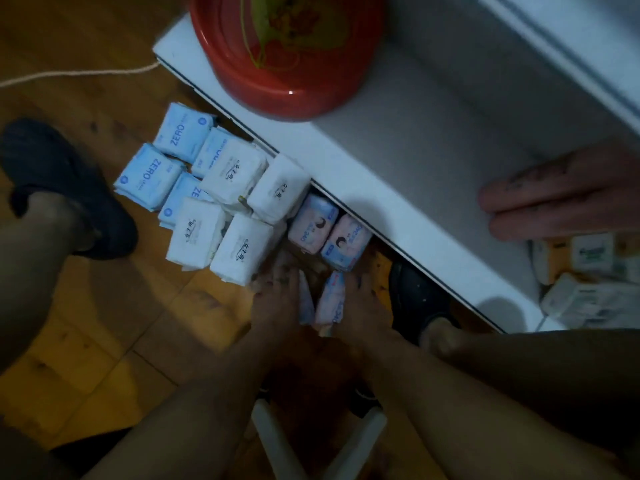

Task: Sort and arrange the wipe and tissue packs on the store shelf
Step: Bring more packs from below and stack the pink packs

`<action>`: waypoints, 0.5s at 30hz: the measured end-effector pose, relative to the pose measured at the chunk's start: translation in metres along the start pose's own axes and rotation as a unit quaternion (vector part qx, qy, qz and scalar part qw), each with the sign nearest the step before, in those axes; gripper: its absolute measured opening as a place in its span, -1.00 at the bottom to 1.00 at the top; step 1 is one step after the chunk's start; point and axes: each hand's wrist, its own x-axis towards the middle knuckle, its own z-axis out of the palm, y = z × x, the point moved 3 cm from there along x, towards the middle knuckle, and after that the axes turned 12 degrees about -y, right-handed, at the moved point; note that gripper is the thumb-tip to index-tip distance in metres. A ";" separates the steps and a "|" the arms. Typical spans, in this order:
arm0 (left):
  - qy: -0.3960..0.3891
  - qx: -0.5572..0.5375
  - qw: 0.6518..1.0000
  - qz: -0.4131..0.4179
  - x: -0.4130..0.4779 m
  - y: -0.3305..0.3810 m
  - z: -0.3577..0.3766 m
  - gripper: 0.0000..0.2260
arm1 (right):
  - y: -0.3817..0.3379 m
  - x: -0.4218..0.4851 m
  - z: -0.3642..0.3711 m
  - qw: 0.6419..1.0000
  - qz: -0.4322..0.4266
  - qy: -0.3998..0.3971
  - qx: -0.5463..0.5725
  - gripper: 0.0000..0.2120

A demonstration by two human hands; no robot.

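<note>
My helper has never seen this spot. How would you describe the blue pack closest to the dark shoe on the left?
Below the white shelf with the red basin, packs crowd the wooden floor. The blue ZERO packs sit at the cluster's basin end; the wanted pack is the outermost, farthest from the shelf edge and nearest the dark shoe.

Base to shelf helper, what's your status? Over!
Down at floor, left hand and right hand flank pink packs, grip blurred. Beside shelf, blue packs and white packs piled. On shelf: red basin, another person's hand.
</note>
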 end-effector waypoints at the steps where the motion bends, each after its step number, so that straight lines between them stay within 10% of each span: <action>1: 0.025 -0.002 1.000 0.011 -0.008 0.004 -0.009 -0.18 | -0.001 -0.007 -0.007 1.000 -0.002 0.008 -0.011 -0.01; 15: 0.279 -0.044 0.953 0.113 -0.149 0.046 -0.199 -0.06 | -0.044 -0.194 -0.201 0.938 -0.204 0.262 0.098 -0.20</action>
